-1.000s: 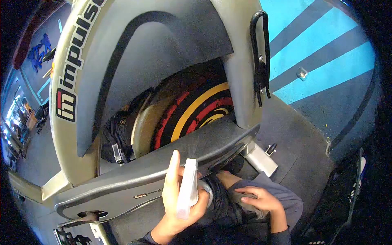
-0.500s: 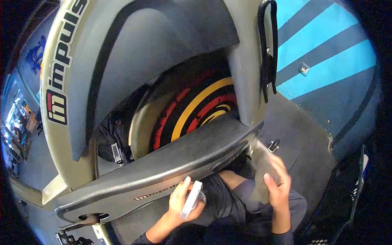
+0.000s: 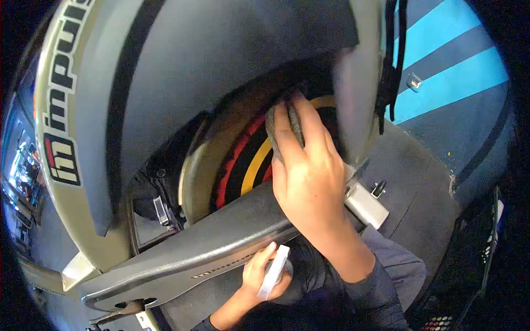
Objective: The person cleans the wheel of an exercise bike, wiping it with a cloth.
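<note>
Right hand: centre of frame, gripping the cloth.
Cloth: upper centre, over the face of the wheel; contact cannot be confirmed.
Left hand: lower centre, closed around the bottle.
Bottle: white top facing the camera, below the cover.

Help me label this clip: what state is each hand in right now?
Left hand: closed around a white-topped spray bottle.
Right hand: holding a gray cloth, fingers partly extended over it.
</note>
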`<action>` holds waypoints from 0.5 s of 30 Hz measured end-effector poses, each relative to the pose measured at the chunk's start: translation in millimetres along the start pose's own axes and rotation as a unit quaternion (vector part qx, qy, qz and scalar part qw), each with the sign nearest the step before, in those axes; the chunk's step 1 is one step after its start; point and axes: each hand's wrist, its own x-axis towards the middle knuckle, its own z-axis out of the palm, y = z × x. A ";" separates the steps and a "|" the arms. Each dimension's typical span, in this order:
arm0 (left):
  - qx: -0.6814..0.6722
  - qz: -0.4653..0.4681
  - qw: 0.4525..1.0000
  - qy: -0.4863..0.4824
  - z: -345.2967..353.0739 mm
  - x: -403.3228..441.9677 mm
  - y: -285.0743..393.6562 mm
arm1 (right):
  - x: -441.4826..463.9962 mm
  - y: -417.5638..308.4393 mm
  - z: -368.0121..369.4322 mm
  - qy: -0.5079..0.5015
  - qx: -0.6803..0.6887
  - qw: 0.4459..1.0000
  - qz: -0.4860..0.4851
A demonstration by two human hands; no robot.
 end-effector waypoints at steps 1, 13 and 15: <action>-0.004 0.015 1.000 -0.002 0.2 1.5 0.6 | -0.2 -3.3 -3.6 -0.011 0.019 1.000 0.008; -0.122 -0.131 0.984 0.024 30.2 -51.3 -21.7 | -24.9 -50.0 -8.6 -0.117 0.011 0.993 -0.028; -0.062 -0.078 0.995 0.016 17.9 -35.7 -13.3 | -22.6 -45.2 -4.6 -0.109 0.021 0.994 -0.016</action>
